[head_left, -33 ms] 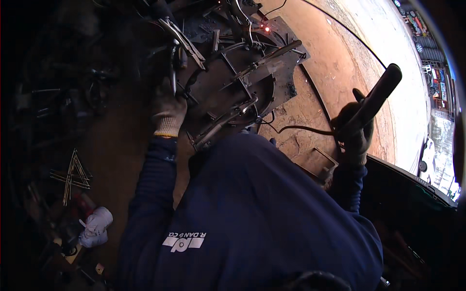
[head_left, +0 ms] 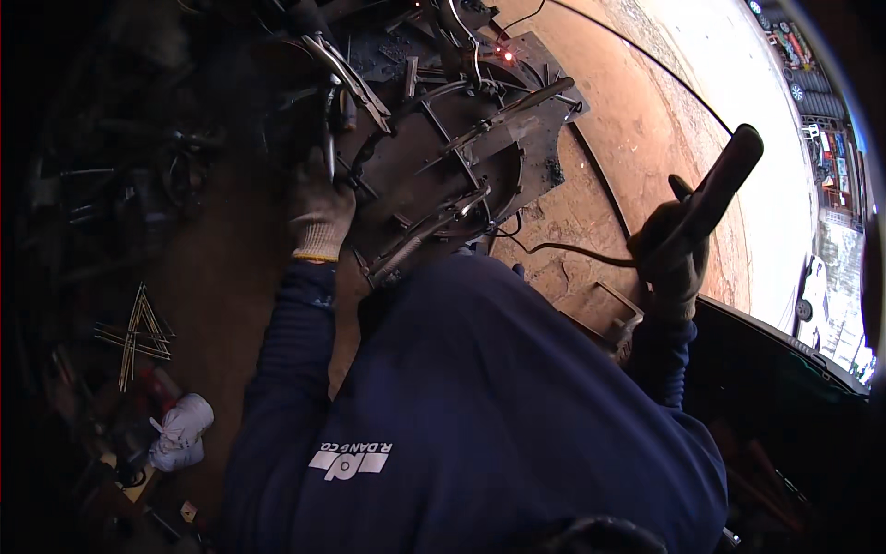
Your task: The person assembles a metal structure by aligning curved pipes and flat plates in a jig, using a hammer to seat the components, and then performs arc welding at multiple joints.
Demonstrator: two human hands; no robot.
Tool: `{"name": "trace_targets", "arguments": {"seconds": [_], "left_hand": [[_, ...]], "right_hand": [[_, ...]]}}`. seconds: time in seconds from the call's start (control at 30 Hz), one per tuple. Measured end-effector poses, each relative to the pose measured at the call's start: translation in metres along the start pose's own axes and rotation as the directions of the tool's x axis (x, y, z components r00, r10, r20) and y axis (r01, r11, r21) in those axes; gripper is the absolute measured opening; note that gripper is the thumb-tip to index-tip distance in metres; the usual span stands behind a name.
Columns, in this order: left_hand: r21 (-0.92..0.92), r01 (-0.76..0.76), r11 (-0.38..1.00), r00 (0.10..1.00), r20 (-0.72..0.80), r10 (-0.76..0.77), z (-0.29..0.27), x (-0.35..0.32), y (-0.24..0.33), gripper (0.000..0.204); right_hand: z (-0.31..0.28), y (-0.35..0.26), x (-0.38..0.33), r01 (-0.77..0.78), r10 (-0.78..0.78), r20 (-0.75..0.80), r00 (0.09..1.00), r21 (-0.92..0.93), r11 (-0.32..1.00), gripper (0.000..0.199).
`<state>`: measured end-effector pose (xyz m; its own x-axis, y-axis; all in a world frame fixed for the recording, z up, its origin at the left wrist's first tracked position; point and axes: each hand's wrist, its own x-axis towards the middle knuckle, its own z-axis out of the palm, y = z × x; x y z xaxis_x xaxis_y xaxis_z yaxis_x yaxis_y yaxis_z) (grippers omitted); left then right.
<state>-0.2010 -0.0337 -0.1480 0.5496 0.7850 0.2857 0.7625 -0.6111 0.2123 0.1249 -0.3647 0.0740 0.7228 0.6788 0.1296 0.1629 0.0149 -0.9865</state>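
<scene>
My left hand (head_left: 323, 214), in a pale knit glove, reaches to the left edge of a dark metal frame (head_left: 427, 231). A bare metal rod (head_left: 329, 143) rises right by its fingers, which are lost in shadow. Whether the hand grips the rod cannot be made out. Off to the right, my gloved right hand (head_left: 672, 254) is closed round a long, dark, round-ended object (head_left: 724, 175) that slants up and away. A brown cable (head_left: 577, 245) runs from beside this hand toward the frame. The frame, of curved bars and struts, lies on a dark steel plate (head_left: 549, 129).
A red glow (head_left: 508, 56) shows on the plate's far part. Thin rods (head_left: 136, 337) lie crossed on the floor at left, near a white bundle (head_left: 183, 429). An open tray (head_left: 604, 309) stands below my right hand. A black line (head_left: 646, 54) crosses the floor at upper right.
The dark object in my right hand has tilted slightly, its far end a little lower. The black line at upper right has shifted left. My left hand stays put.
</scene>
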Motion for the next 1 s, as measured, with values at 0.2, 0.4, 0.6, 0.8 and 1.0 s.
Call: {"name": "trace_targets", "arguments": {"seconds": [0.2,0.4,0.6,0.8,1.0], "left_hand": [[-0.049,0.118,0.992,0.990,0.086,-0.113,-0.024,0.010,0.021,0.059],[-0.088,0.162,0.983,0.982,0.115,-0.151,-0.038,0.011,0.031,0.055],[-0.086,0.161,0.983,0.984,0.096,-0.153,-0.034,0.010,0.026,0.054],[-0.080,0.137,0.987,0.990,0.053,-0.133,-0.023,0.007,0.021,0.054],[-0.073,0.122,0.990,0.992,0.045,-0.119,-0.020,0.005,0.018,0.056]], "right_hand": [[0.006,-0.002,-0.035,-0.117,0.125,0.128,0.984,-0.068,0.991,0.099],[0.007,0.019,-0.051,-0.206,0.214,0.112,0.971,-0.072,0.976,0.072],[0.016,0.002,-0.054,-0.282,0.285,0.090,0.954,-0.044,0.959,0.066],[0.006,0.013,-0.059,-0.325,0.333,0.057,0.941,-0.114,0.939,0.065],[0.012,0.017,-0.057,-0.249,0.266,0.038,0.963,-0.244,0.937,0.089]]}}
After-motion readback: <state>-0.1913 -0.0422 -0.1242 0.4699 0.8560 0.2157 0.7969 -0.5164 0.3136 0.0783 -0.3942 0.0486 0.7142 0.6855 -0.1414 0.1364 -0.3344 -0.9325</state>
